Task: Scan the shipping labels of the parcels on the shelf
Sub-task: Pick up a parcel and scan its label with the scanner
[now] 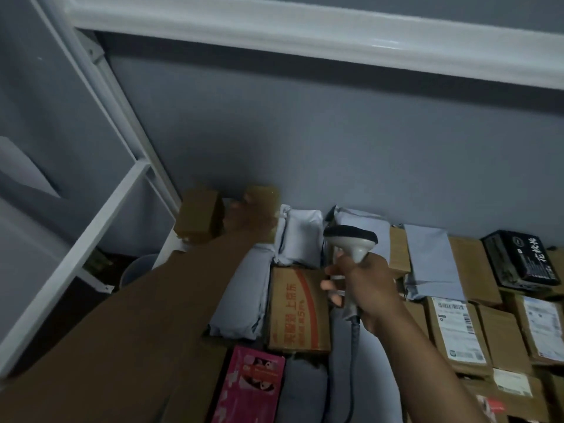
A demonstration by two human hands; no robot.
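Matt cardboard parcels [467, 334], glossy scanner [351, 239]

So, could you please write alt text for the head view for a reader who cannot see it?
A person's right hand grips a handheld barcode scanner over a shelf packed with parcels, while the left hand reaches to a small brown box at the back. Grey mailer bags, cardboard boxes, some with white labels, and a pink package fill the shelf.

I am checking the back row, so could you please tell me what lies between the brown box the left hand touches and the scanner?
In the head view, a grey poly-bag parcel stands between the brown box and the scanner.
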